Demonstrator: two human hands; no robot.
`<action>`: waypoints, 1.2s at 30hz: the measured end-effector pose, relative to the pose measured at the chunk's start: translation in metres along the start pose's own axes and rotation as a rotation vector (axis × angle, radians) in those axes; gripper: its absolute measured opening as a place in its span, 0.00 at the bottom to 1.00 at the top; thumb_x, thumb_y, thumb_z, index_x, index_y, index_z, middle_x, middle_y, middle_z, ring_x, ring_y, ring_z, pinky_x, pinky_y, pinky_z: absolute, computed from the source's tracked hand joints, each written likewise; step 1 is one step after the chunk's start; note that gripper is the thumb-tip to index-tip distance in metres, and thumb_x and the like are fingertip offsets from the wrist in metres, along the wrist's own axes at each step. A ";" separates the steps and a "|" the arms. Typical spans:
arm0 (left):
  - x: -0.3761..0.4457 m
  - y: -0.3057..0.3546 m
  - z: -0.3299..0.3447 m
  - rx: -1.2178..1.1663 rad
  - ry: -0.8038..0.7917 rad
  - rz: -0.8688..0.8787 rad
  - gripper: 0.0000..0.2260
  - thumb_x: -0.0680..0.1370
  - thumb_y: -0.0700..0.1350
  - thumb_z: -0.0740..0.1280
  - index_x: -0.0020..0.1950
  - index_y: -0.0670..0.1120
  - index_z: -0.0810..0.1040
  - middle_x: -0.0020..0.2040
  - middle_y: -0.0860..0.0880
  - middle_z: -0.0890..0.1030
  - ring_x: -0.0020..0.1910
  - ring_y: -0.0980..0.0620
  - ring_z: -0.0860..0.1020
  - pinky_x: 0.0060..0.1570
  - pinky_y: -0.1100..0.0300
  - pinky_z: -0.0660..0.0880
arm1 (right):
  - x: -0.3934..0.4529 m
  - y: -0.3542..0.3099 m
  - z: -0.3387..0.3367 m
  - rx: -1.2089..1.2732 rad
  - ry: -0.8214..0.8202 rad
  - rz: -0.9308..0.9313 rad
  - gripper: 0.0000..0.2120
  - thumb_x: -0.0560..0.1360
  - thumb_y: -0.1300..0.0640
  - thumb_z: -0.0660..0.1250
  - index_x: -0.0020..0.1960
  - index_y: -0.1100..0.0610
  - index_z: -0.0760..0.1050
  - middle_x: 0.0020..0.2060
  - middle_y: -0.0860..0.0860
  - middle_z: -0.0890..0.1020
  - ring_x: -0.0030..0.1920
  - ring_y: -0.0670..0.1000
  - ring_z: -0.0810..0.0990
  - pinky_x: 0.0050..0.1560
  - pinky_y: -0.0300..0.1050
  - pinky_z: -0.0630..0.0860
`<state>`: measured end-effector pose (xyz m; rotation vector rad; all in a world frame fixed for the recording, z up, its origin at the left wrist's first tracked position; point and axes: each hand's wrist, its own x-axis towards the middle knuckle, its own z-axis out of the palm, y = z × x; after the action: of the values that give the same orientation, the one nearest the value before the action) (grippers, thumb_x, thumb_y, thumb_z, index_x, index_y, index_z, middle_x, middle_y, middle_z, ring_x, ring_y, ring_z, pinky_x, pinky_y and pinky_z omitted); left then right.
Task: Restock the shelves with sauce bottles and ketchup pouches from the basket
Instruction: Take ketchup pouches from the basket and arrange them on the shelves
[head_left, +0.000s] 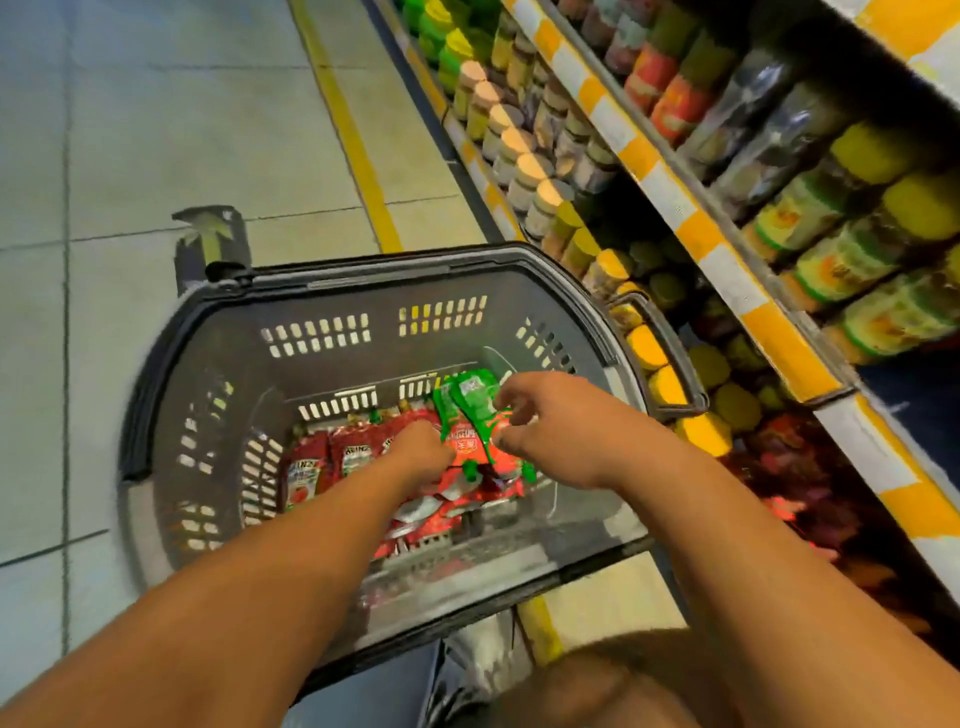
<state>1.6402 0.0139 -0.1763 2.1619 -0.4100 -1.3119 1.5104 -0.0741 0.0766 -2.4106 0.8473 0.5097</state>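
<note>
Pale floor tiles and a yellow floor line run alongside store shelves edged in yellow and white, stocked with rows of jars under yellow, green and tan lids. On the floor beside the shelves stands a dark plastic basket with slotted walls, one handle folded out toward the shelving.

Both of a person's bare arms reach down into the basket. The right hand has its fingers and thumb curled around a small bunch of green-and-red pouches, gripping them at their right edge; the pouches stand tilted, green tops pointing away from the wrist toward the basket's far wall. The left hand is clenched against the same bunch from the opposite side, knuckles up, and appears to grasp its lower left edge, though motion blur hides the fingertips.

Below and to the left of the gripped bunch, red ketchup pouches lie side by side on the basket floor, with more red packs under the wrists. On the lowest shelf beyond the right forearm sit blurred red packets.
</note>
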 end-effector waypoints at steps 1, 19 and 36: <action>0.027 -0.013 0.010 -0.018 0.024 -0.027 0.12 0.67 0.45 0.67 0.43 0.37 0.77 0.45 0.30 0.82 0.45 0.32 0.85 0.43 0.36 0.84 | 0.008 0.005 0.009 0.036 0.033 0.030 0.18 0.78 0.48 0.70 0.66 0.49 0.77 0.57 0.51 0.84 0.54 0.54 0.82 0.57 0.51 0.79; -0.072 0.088 -0.041 -0.922 -0.043 -0.167 0.07 0.78 0.32 0.61 0.43 0.41 0.74 0.28 0.48 0.72 0.22 0.56 0.67 0.23 0.65 0.67 | 0.030 0.068 0.052 0.182 0.045 0.122 0.39 0.72 0.58 0.78 0.78 0.45 0.66 0.70 0.50 0.76 0.61 0.55 0.79 0.57 0.45 0.75; -0.124 0.137 -0.064 -0.916 -0.124 0.261 0.03 0.81 0.37 0.66 0.53 0.40 0.79 0.38 0.43 0.82 0.33 0.50 0.78 0.40 0.53 0.84 | 0.010 0.072 0.040 0.767 0.405 0.015 0.07 0.74 0.54 0.78 0.47 0.44 0.82 0.47 0.46 0.88 0.49 0.47 0.86 0.56 0.55 0.83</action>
<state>1.6427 -0.0091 0.0182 1.2274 -0.0870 -1.1645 1.4634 -0.1033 0.0142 -1.7973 0.9951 -0.2857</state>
